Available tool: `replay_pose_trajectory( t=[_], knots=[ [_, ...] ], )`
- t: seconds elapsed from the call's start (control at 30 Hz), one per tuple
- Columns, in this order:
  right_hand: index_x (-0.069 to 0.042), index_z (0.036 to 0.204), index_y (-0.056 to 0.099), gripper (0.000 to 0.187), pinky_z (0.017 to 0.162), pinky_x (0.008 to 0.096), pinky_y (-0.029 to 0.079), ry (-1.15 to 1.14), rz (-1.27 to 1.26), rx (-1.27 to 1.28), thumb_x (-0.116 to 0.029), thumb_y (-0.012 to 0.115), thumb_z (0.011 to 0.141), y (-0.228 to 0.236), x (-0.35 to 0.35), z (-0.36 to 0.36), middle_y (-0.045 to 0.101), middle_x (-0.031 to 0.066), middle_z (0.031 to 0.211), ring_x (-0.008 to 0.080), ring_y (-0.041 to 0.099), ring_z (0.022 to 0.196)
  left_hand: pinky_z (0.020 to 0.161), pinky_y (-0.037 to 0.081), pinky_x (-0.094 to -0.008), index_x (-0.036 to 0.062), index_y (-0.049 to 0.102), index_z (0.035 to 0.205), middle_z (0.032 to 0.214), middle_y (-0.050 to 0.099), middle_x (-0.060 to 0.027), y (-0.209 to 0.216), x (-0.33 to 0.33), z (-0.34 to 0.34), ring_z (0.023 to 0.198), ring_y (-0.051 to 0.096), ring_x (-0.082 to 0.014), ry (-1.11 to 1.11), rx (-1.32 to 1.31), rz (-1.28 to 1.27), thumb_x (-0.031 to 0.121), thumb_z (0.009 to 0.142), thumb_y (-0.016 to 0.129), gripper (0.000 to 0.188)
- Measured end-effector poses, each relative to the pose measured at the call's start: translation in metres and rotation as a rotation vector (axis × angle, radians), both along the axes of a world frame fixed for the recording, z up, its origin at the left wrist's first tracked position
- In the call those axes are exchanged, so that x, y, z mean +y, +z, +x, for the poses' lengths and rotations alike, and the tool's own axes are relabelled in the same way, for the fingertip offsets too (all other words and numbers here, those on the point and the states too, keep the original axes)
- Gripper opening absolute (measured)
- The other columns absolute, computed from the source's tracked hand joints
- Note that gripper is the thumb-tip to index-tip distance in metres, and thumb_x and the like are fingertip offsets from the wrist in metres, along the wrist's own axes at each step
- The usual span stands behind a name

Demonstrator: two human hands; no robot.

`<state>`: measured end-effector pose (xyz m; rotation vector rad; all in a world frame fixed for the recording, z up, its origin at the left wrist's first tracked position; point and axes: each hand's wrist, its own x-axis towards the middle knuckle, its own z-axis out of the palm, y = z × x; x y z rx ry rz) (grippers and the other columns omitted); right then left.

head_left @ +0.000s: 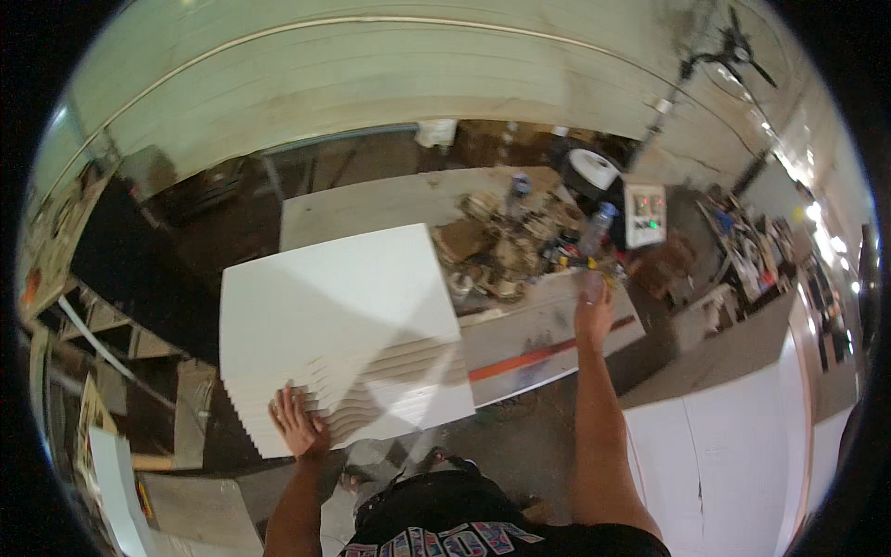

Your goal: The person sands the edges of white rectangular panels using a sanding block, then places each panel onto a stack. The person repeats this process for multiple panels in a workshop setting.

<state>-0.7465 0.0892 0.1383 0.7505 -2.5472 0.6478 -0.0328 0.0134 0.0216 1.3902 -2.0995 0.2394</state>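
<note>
A fanned stack of white square boards (334,325) lies on the near left part of a worktable. My left hand (299,425) rests flat on the stepped near edges of that stack, fingers spread. My right hand (592,302) reaches far out over the table's right end, beside a heap of small tools and scraps (506,246). A small yellow object sits at its fingertips; whether the fingers hold it is unclear. A clear plastic bottle (599,227) stands just beyond that hand.
The grey worktable (548,339) has an orange stripe along its front edge. A roll of white tape (594,170) and a white box with lights (645,213) sit at the back right. White panels (733,446) lean at the right. Shelving (102,325) stands at the left.
</note>
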Motion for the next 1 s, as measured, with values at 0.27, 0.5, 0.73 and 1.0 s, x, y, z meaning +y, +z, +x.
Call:
replay_pose_trajectory(
  t=[0.27, 0.5, 0.73, 1.0],
  knots=[
    [-0.001, 0.151, 0.067, 0.063, 0.115, 0.0601, 0.053, 0.939, -0.29, -0.107, -0.014, 0.085, 0.092, -0.028, -0.041, 0.266, 0.074, 0.0232, 0.142, 0.0464, 0.067, 0.135, 0.143, 0.011, -0.072, 0.0112, 0.048, 0.172, 0.187, 0.037, -0.0171, 0.006, 0.006, 0.005, 0.176, 0.026, -0.0426, 0.046, -0.015, 0.125, 0.016, 0.098, 0.068, 0.077],
    [-0.016, 0.164, 0.065, 0.064, 0.131, 0.0659, 0.04, 1.304, 0.134, 0.051, -0.042, 0.072, 0.106, -0.085, -0.007, 0.426, 0.057, 0.0177, 0.169, 0.0407, 0.054, 0.156, 0.138, 0.019, -0.0742, 0.005, 0.056, 0.165, 0.182, 0.046, -0.0181, 0.004, -0.002, 0.012, 0.172, 0.036, -0.045, 0.036, -0.058, 0.066, 0.028, 0.102, 0.069, 0.068],
    [-0.017, 0.159, 0.071, 0.061, 0.132, 0.0659, 0.039, 1.249, 0.207, 0.26, -0.048, 0.072, 0.106, -0.094, -0.011, 0.427, 0.059, 0.0154, 0.165, 0.0365, 0.055, 0.156, 0.129, 0.033, -0.0678, 0.0056, 0.065, 0.147, 0.151, 0.067, -0.0185, 0.106, -0.03, 0.003, 0.142, 0.056, -0.0467, -0.115, 0.31, 0.291, 0.03, 0.092, 0.084, 0.063],
    [-0.022, 0.174, 0.053, 0.074, 0.134, 0.0647, 0.04, 1.275, 0.413, 0.134, -0.056, 0.068, 0.11, -0.102, -0.004, 0.436, 0.051, 0.0097, 0.177, 0.0315, 0.048, 0.163, 0.127, 0.046, -0.0536, 0.0024, 0.069, 0.152, 0.153, 0.071, -0.026, 0.136, -0.406, -0.089, 0.145, 0.064, -0.0432, -0.428, 0.168, 0.481, 0.037, 0.117, 0.064, 0.05]
  ],
)
